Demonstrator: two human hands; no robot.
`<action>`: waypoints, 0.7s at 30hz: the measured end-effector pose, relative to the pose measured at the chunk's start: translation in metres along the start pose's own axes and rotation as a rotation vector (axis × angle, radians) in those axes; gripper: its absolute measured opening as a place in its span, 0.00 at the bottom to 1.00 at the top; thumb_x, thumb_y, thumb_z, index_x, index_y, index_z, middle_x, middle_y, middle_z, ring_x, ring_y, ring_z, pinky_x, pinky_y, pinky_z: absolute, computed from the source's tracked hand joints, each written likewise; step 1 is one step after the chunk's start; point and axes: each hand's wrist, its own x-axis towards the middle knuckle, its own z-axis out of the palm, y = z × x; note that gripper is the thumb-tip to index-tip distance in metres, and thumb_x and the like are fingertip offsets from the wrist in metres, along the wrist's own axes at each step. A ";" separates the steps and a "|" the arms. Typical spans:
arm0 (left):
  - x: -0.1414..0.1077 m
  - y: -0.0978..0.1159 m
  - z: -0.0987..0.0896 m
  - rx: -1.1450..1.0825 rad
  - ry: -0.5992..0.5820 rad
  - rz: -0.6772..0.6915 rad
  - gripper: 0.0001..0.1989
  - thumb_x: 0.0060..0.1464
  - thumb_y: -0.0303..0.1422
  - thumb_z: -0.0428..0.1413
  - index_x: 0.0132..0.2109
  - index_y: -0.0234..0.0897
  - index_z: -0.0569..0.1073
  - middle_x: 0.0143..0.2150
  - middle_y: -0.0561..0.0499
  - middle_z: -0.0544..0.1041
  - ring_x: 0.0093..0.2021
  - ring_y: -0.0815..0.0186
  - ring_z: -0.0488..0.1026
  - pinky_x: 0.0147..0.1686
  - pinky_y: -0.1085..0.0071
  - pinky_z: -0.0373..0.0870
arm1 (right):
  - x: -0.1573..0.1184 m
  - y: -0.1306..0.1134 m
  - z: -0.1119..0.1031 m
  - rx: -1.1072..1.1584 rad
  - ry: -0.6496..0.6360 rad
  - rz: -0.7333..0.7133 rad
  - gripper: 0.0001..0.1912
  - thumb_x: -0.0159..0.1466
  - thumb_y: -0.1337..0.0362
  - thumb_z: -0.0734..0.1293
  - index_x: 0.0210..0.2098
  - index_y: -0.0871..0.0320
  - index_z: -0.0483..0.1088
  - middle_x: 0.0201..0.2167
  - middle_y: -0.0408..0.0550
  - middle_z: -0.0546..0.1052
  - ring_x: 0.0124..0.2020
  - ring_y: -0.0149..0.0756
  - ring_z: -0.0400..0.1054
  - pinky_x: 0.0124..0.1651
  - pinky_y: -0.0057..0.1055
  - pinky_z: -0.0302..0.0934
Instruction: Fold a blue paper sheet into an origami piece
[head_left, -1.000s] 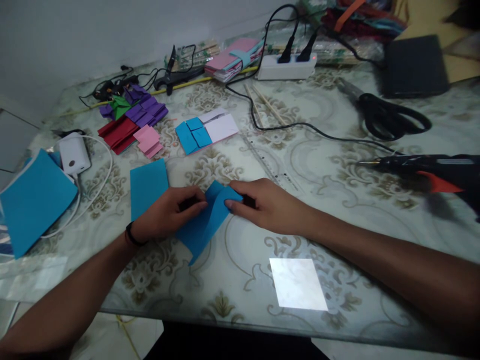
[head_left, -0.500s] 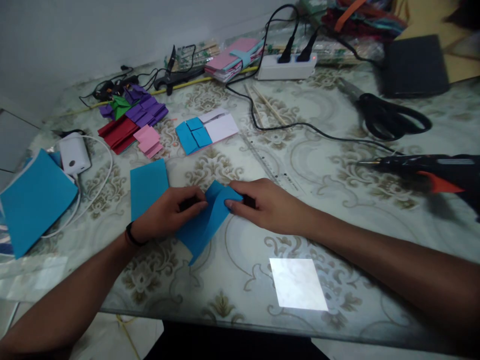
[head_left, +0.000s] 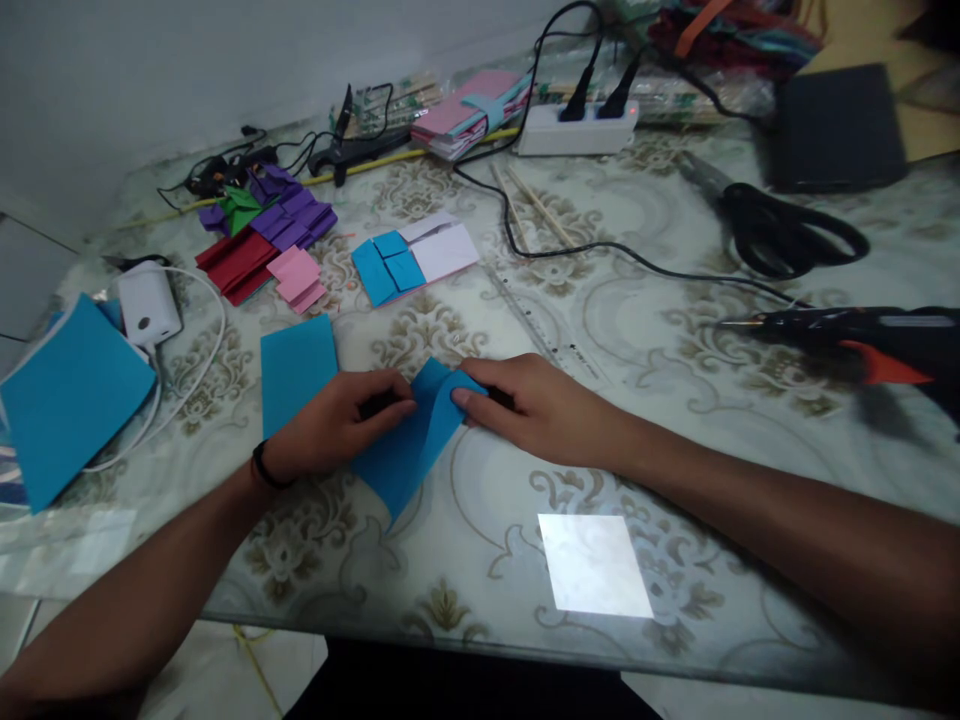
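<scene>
A sheet of blue paper (head_left: 409,450) lies between my hands on the patterned table, its right part curled over. My left hand (head_left: 346,418) pinches the sheet's upper left part, thumb and index finger together. My right hand (head_left: 529,408) grips the raised right edge between thumb and fingers. Another blue piece (head_left: 298,365) lies flat just behind my left hand, partly covered by it. Farther back sits a white card with folded blue pieces (head_left: 416,262). A clear ruler (head_left: 536,325) lies behind my right hand.
Black scissors (head_left: 780,230) and a glue gun (head_left: 847,330) lie at right. A cable crosses from the power strip (head_left: 577,132). Folded purple (head_left: 296,222), red (head_left: 236,265) and pink (head_left: 298,278) papers sit back left. Blue sheets (head_left: 79,400) and a white device (head_left: 150,305) are at far left.
The near corner of the blue sheet has flattened out and its curled right part has shifted slightly. My right thumb has moved a little up along the edge. The left hand has hardly moved.
</scene>
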 end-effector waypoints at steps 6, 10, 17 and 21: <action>0.000 -0.003 0.000 0.009 0.000 -0.001 0.12 0.70 0.38 0.55 0.40 0.36 0.75 0.32 0.56 0.75 0.31 0.70 0.68 0.32 0.73 0.64 | 0.000 -0.001 -0.001 0.064 0.005 0.010 0.20 0.76 0.52 0.59 0.35 0.59 0.70 0.27 0.44 0.76 0.28 0.29 0.67 0.34 0.27 0.56; 0.000 -0.002 -0.002 0.011 -0.003 -0.003 0.12 0.69 0.38 0.55 0.39 0.36 0.75 0.31 0.56 0.74 0.31 0.70 0.67 0.31 0.74 0.64 | -0.001 0.000 -0.002 0.084 0.007 0.008 0.20 0.76 0.53 0.59 0.35 0.59 0.70 0.28 0.44 0.76 0.29 0.29 0.67 0.35 0.27 0.57; 0.000 -0.001 -0.002 0.018 0.002 -0.015 0.13 0.69 0.40 0.55 0.39 0.36 0.75 0.30 0.55 0.74 0.30 0.70 0.67 0.30 0.73 0.63 | 0.000 0.001 0.000 0.049 0.020 0.002 0.20 0.76 0.52 0.60 0.34 0.60 0.70 0.26 0.43 0.73 0.27 0.28 0.64 0.34 0.27 0.55; 0.000 -0.001 -0.001 0.020 0.001 -0.009 0.13 0.69 0.40 0.55 0.39 0.36 0.76 0.30 0.56 0.73 0.29 0.70 0.66 0.30 0.73 0.63 | 0.000 0.002 0.001 0.012 0.037 -0.023 0.18 0.74 0.54 0.61 0.31 0.59 0.66 0.24 0.40 0.69 0.25 0.27 0.61 0.33 0.26 0.53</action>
